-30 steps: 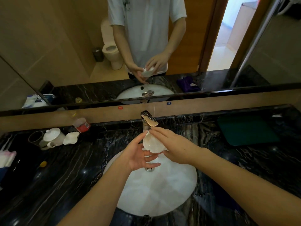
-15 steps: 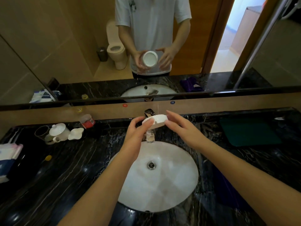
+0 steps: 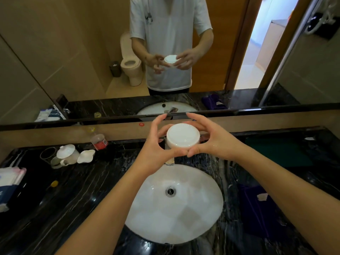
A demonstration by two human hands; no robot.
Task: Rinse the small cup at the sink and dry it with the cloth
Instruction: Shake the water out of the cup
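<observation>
The small white cup [image 3: 182, 135] is held upside down, its flat base facing me, high above the round white sink [image 3: 202, 218]. My left hand [image 3: 156, 150] grips its left side with thumb and fingers. My right hand [image 3: 211, 142] grips its right side, and both hands look wet. The faucet [image 3: 169, 160] is mostly hidden behind the cup and hands. A dark purple cloth [image 3: 257, 208] lies on the counter to the right of the sink.
Black marble counter [image 3: 82, 190]. At back left stand a white lidded teapot [image 3: 67, 154], a white dish [image 3: 86, 156] and a small bottle with a red label [image 3: 98, 140]. Tissue packs [image 3: 9, 181] lie far left; a green mat [image 3: 279, 151] lies at back right. A mirror spans the wall.
The cup has been lifted from under the faucet, up and away from the sink, and turned so its base faces me. Both hands rose with it.
</observation>
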